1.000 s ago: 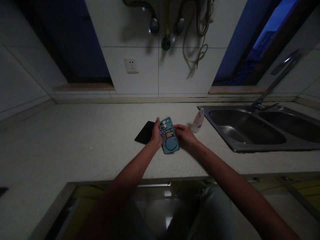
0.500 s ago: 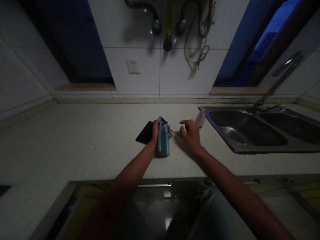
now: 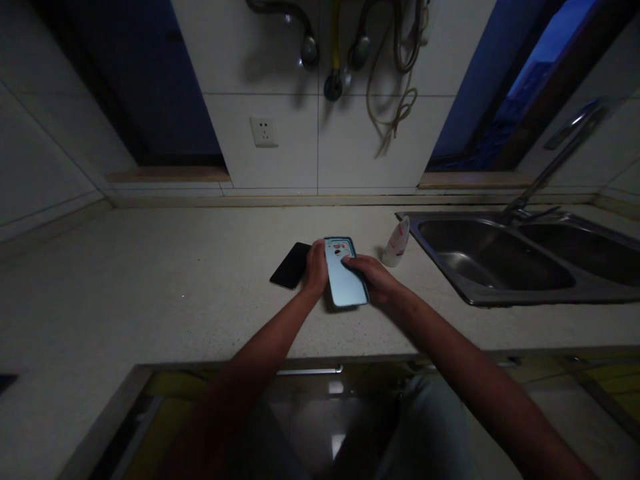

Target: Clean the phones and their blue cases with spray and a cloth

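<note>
Between my hands is a light-blue-backed phone (image 3: 346,283) with a dark rim, its back and camera area facing up, tilted just above the counter. My left hand (image 3: 316,265) is closed along its left edge. My right hand (image 3: 376,275) grips the right edge, thumb across the back just below the camera area; the fingers beneath are hidden. A flat black slab like a phone or small tablet (image 3: 290,266) lies on the counter by my left hand, partly covered by it. Beyond my right hand stands a small whitish container (image 3: 397,244) with red print.
The pale speckled counter (image 3: 210,300) runs to the tiled wall. A double steel sink (image 3: 467,297) with a tall faucet (image 3: 545,170) is at the right. A socket (image 3: 264,132) and hoses (image 3: 395,27) are on the wall.
My right hand has moved from beside the phone onto its right edge. The phone has turned from tilted on its side to back facing up and shifted slightly right.
</note>
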Tool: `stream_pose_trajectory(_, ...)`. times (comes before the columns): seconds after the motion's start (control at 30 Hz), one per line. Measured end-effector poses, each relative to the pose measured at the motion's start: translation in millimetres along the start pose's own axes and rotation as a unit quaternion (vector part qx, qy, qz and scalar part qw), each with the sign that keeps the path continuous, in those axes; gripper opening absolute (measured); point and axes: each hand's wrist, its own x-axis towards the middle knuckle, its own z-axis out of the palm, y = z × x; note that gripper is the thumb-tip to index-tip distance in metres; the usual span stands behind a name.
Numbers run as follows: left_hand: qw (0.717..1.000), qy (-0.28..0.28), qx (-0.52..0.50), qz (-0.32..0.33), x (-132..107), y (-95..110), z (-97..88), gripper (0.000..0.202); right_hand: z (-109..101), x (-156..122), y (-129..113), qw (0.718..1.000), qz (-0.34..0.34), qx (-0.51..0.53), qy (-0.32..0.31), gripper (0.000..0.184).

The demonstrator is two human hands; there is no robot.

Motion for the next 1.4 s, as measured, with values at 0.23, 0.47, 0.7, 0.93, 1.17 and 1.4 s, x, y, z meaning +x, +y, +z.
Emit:
stream_pose_trajectory(0.23, 0.811, -0.028, 0.541, 0.221, 12, 22, -26.8, 0.025, -6, 1, -3, 1.0, 0.013, -0.004, 0.025, 0.027)
stream_pose_trajectory(0.47, 0.657, 0.011, 0.743, 0.123, 21, 26, -47.2, 0.063, -6, 3, -3, 0.997, 0.025, 0.044, 0.052, 0.022)
stream_pose_trajectory(0.7, 0.665, 0.017, 0.741, 0.087, 23, 37, -48.8, 0.055, -6, 10, 10, 0.996, -0.032, -0.055, 0.063, 0.028)
stream_pose_trajectory(0.93, 0.733, 0.046, 0.675, 0.07, 25, 43, -49.4, 0.062, -10, 4, 15, 0.902, -0.155, -0.39, 0.103, 0.044)
stream_pose_trajectory(1.17, 0.921, 0.091, 0.375, 0.056, 29, 46, -45.3, 0.062, -22, 2, 2, 0.803, -0.236, -0.521, 0.169, 0.033)
stream_pose_trajectory(1.4, 0.976, -0.043, -0.051, -0.209, 28, 48, -35.8, 0.027, -42, -2, -7, 0.764, -0.099, -0.616, 0.163, 0.021)
